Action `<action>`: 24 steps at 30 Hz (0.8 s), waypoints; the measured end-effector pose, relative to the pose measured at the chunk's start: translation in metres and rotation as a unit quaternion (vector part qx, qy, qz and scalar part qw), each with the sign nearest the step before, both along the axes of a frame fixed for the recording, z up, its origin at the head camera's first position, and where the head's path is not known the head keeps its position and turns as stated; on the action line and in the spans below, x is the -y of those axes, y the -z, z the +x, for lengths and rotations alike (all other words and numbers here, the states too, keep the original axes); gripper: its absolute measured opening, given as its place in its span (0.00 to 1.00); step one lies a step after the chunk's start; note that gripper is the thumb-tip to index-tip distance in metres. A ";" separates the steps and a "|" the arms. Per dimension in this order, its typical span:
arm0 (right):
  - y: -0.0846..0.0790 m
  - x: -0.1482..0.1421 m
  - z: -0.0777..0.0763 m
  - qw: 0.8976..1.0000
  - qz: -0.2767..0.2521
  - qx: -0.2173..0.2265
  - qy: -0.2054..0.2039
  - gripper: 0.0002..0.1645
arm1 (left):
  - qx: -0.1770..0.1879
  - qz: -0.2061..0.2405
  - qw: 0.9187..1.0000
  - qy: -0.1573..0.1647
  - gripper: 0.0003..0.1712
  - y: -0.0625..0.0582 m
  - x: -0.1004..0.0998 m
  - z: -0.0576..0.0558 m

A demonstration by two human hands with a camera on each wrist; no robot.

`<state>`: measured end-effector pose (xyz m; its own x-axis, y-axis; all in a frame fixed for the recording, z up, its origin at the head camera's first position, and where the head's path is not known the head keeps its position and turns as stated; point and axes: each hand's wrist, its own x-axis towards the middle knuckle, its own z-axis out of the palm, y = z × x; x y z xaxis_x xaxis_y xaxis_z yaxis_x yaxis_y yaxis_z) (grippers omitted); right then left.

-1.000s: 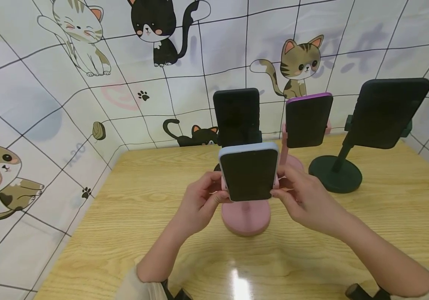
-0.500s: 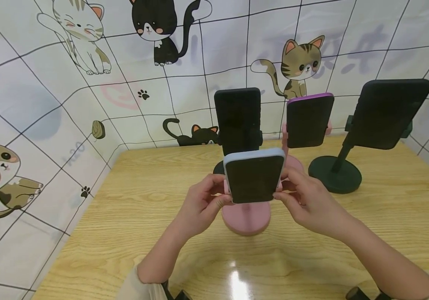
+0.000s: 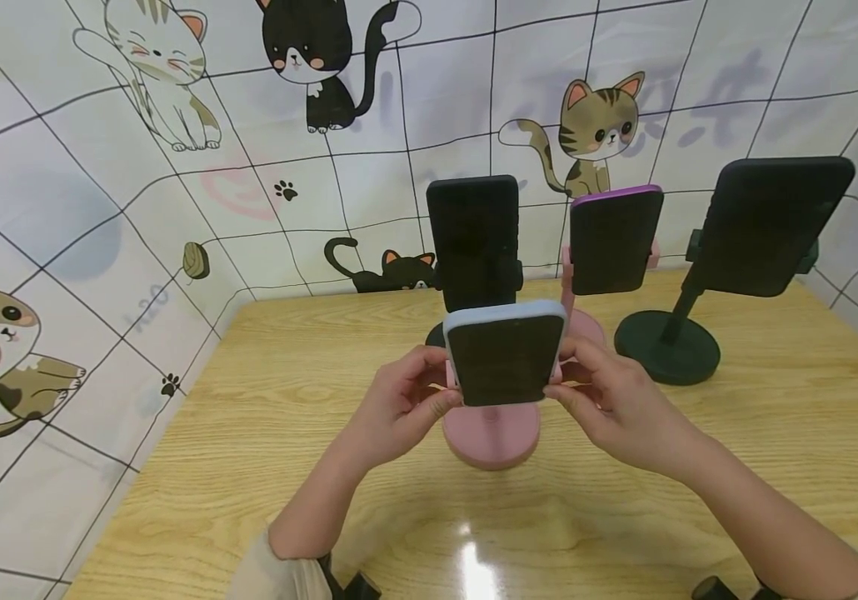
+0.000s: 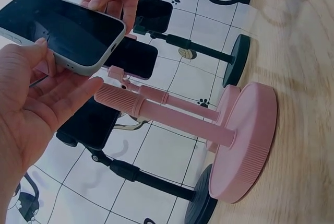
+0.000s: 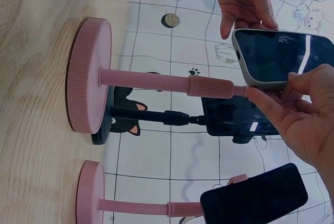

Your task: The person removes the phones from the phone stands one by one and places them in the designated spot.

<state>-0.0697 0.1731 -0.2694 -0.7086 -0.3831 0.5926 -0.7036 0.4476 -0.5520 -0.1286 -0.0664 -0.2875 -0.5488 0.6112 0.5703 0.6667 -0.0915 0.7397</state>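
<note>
A phone in a pale blue case (image 3: 506, 360), its screen dark, sits in a pink phone stand (image 3: 492, 437) at the middle of the table. My left hand (image 3: 405, 408) pinches the phone and the stand's clamp at the left edge, thumb in front and fingers behind. On the opposite edge my right hand (image 3: 616, 400) pinches in the same way. The left wrist view shows the stand's ribbed collar (image 4: 117, 98) below the phone, and its upright post. Most of the clamp is hidden behind the phone and fingers.
Behind stand a black phone (image 3: 474, 242) on a black stand, a purple-edged phone (image 3: 616, 242) on another pink stand, and a large black phone (image 3: 777, 225) on a dark green stand (image 3: 669, 348). A cat-patterned cloth (image 3: 286, 233) lines the wooden table's (image 3: 249, 467) back and sides.
Over the past second the held phone's top edge has dropped and shifted slightly right, showing more of the black phone behind. Both hands keep their grip. The stand's base has stayed put.
</note>
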 end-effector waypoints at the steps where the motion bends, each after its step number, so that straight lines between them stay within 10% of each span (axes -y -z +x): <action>1: -0.001 0.000 0.001 1.000 0.002 0.001 0.002 0.28 | -0.008 0.000 1.000 0.000 0.16 0.000 0.000 -0.001; 7: -0.010 0.007 0.008 0.998 0.013 -0.033 0.060 0.33 | -0.076 0.023 0.997 -0.017 0.24 -0.007 0.002 -0.011; 12: -0.021 0.029 0.012 0.977 -0.033 -0.185 0.097 0.41 | -0.116 -0.001 0.993 -0.017 0.39 -0.017 0.002 -0.024; 16: -0.022 0.048 0.009 0.953 -0.064 -0.276 0.103 0.40 | -0.130 -0.030 0.990 0.042 0.46 -0.023 -0.006 -0.034; 24: -0.038 0.079 0.011 0.933 -0.007 -0.316 0.171 0.40 | -0.077 -0.042 0.983 0.163 0.45 -0.025 -0.023 -0.043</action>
<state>-0.0586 0.0940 -0.2313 -0.2950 -0.1876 0.9369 -0.7075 0.7019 -0.0822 -0.1714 -0.0431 -0.2622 -0.2273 0.7890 0.5708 0.7169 -0.2611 0.6464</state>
